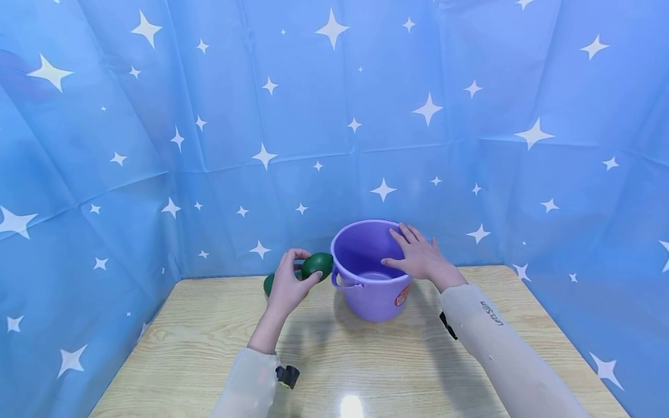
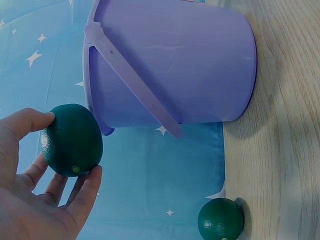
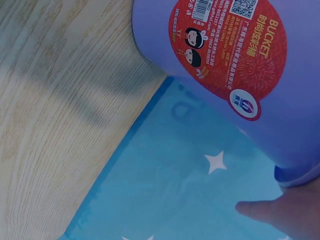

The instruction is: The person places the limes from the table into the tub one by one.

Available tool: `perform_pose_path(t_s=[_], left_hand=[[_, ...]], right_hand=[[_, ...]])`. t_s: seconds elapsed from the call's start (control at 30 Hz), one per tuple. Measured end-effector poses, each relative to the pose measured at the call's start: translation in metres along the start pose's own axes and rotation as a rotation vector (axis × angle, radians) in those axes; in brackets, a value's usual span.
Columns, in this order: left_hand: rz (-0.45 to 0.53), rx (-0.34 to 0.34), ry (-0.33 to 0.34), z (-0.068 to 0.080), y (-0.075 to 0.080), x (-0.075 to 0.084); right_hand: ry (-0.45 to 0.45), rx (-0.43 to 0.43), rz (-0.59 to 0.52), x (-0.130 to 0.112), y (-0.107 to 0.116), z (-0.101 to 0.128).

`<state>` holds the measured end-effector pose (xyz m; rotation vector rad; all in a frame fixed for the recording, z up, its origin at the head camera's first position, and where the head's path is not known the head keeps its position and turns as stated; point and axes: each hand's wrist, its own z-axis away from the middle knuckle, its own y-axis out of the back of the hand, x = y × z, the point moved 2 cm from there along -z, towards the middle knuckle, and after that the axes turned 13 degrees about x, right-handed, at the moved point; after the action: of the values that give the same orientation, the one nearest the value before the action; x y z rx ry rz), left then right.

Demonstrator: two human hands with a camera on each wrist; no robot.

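Observation:
My left hand pinches a dark green lime between thumb and fingertips, raised beside the left rim of a purple bucket. In the left wrist view, the held lime shows a small pale stem spot, with the thumb above and fingers below. A second green lime lies on the table, partly hidden behind my left hand in the head view. My right hand rests at the bucket's right rim with its fingers spread and fairly straight. One finger shows outside the rim in the right wrist view.
The bucket stands upright near the back of the wooden table, its handle hanging down on the left side. A red label is on its wall. Blue star-patterned cloth hangs behind and along both sides.

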<state>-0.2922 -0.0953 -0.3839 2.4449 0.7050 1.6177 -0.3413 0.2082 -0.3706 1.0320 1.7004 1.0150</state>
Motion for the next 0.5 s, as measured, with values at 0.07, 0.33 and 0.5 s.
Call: perform_pose_path(t_s=[0.07, 0.33, 0.5], left_hand=[[0.000, -0.001, -0.001, -0.0005, -0.0005, -0.0002], [0.015, -0.006, -0.011, -0.0029, -0.0006, 0.0034], [0.021, -0.012, -0.026, -0.0039, -0.0008, 0.0070]], right_hand=[[0.000, 0.001, -0.001, 0.0001, -0.0001, -0.0001], [-0.001, -0.002, -0.003, -0.0002, 0.0008, 0.0002], [-0.001, -0.002, -0.003, -0.0004, 0.0004, 0.0000]])
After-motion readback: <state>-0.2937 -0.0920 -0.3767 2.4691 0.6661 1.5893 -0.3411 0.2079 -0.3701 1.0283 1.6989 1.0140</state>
